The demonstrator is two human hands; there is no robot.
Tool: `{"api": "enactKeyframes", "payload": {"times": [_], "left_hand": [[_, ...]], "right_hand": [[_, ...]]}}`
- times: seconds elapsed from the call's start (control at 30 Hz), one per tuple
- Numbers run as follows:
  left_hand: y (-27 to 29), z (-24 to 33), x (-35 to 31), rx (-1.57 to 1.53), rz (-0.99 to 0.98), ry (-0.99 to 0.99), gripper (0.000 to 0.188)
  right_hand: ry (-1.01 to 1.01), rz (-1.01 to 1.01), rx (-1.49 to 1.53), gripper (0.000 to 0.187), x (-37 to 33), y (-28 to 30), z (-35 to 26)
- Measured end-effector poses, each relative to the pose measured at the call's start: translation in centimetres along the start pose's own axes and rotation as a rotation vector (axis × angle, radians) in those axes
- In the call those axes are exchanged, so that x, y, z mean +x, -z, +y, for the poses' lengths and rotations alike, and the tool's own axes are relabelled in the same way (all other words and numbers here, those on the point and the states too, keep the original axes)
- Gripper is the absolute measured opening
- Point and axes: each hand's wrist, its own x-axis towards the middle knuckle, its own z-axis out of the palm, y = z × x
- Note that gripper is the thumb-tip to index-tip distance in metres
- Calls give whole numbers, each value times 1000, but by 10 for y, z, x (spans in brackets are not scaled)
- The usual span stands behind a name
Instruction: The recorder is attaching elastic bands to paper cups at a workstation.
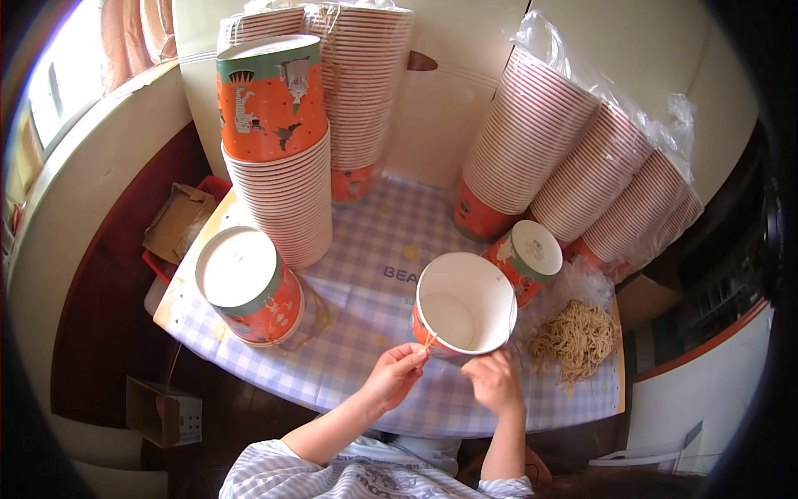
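A white-lined paper bucket (pixel 459 309) with an orange outside stands near the table's front edge, its mouth tilted toward me. My left hand (pixel 397 374) pinches a thin tan cord (pixel 431 339) against the near left of the rim. Curled at the near right of the same rim is my right hand (pixel 497 382), closed; what its fingers hold is hidden. To the right lies a tangled heap of tan cords (pixel 575 339). Just behind the bucket, a smaller-looking orange and green bucket (pixel 532 249) rests upside down.
A checked cloth (pixel 366 291) covers the table. At left stand an upturned bucket (pixel 239 270) and a tall bucket stack (pixel 281 200). Plastic-wrapped stacks rise at the back (pixel 362 83) and right (pixel 532 125). Cardboard boxes sit beside the table (pixel 176 218) and on the floor (pixel 166 412).
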Motion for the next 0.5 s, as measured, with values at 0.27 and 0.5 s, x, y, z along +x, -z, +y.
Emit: {"api": "enactKeyframes", "payload": {"times": [0.27,0.5], "left_hand": [[-11,-19,5,-30,94,-34,7],[-3,-21,1,63,135,-89,9]], "right_hand": [[-42,32,-1,16,9,0,-17],[-60,109,-80,14,7,-18,-49]]}}
